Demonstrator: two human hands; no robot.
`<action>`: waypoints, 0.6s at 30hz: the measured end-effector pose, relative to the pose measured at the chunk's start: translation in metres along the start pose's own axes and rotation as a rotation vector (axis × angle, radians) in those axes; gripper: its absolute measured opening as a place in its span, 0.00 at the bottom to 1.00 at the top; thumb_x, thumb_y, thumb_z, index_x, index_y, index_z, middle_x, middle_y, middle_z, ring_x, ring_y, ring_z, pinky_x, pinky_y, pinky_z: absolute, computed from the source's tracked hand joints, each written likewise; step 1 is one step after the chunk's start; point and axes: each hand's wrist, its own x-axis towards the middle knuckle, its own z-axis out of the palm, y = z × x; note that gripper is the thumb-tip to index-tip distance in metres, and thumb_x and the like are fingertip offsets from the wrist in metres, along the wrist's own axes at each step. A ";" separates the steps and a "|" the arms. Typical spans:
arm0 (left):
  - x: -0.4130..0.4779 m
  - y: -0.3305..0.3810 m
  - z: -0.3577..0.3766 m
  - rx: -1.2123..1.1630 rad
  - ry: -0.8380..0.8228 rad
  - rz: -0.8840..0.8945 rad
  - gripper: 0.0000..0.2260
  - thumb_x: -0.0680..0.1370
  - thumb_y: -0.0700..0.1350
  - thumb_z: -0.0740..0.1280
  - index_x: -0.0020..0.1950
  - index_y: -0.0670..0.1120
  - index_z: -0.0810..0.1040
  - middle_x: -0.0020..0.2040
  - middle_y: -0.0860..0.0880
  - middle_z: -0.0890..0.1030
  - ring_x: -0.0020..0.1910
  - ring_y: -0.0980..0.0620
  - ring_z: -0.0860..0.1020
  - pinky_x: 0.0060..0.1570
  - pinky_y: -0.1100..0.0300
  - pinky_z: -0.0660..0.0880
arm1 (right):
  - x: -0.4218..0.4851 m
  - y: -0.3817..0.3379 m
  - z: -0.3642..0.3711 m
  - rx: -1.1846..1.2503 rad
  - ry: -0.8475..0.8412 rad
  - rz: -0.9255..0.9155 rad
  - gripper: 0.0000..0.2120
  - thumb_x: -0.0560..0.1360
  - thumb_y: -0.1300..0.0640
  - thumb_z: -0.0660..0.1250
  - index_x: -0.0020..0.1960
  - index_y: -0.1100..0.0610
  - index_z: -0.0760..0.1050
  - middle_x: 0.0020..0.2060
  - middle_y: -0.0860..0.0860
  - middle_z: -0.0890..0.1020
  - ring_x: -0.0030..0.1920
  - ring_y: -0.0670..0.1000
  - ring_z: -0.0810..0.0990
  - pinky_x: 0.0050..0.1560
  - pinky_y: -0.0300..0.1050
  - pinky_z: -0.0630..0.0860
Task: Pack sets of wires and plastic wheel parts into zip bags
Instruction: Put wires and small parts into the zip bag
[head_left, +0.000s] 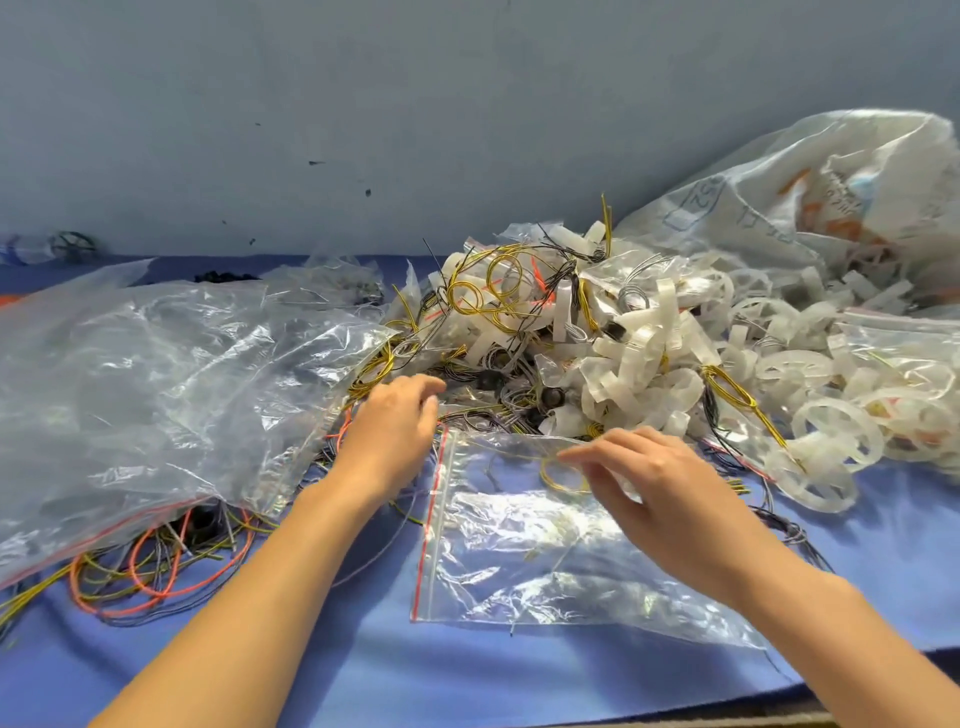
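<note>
Count of items: two hands, one small zip bag (540, 551), one large clear bag (156, 384), one woven sack (831, 197). Wheel parts (649, 358) and wires (488, 291) lie in a heap too dense to count.

Zip bag position: flat on the table (467, 670), near centre, with its red seal strip running along the left edge. A yellow wire loop (563, 475) shows through the film at the far end.

Left hand (395, 426): forearm extended to the far side, palm down, at the near left edge of the heap. Fingers loosely curled over the wires; whether they grip one cannot be told.

Right hand (660, 488): palm down over the far right part of the zip bag. Fingers nearly straight, narrowly spread, pointing left, holding nothing.

Materials: wheel parts are translucent white plastic, ring-shaped with spokes. Wires are thin, coiled, yellow, black and grey. Orange wire loops (145, 577) lie under the near edge of the large clear bag, which is crumpled glossy film. The table carries a blue cloth.
</note>
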 end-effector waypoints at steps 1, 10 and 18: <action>0.004 0.008 0.005 0.004 -0.041 0.025 0.13 0.83 0.46 0.58 0.66 0.49 0.75 0.62 0.51 0.78 0.63 0.51 0.72 0.65 0.51 0.69 | 0.006 -0.003 0.003 -0.012 0.009 0.016 0.14 0.80 0.53 0.58 0.61 0.46 0.79 0.49 0.41 0.82 0.48 0.48 0.78 0.49 0.47 0.76; 0.034 0.050 0.056 0.275 -0.274 0.086 0.16 0.82 0.52 0.58 0.71 0.57 0.70 0.65 0.47 0.73 0.66 0.43 0.68 0.64 0.45 0.64 | 0.028 0.000 0.018 0.027 0.048 0.229 0.14 0.81 0.55 0.60 0.64 0.48 0.77 0.52 0.46 0.81 0.55 0.52 0.78 0.56 0.52 0.72; 0.040 0.042 0.064 0.319 -0.202 0.036 0.08 0.81 0.53 0.61 0.57 0.51 0.73 0.57 0.47 0.73 0.61 0.44 0.68 0.59 0.48 0.63 | 0.030 0.006 0.016 0.038 0.029 0.259 0.14 0.82 0.54 0.58 0.65 0.47 0.75 0.54 0.45 0.80 0.56 0.51 0.77 0.57 0.51 0.72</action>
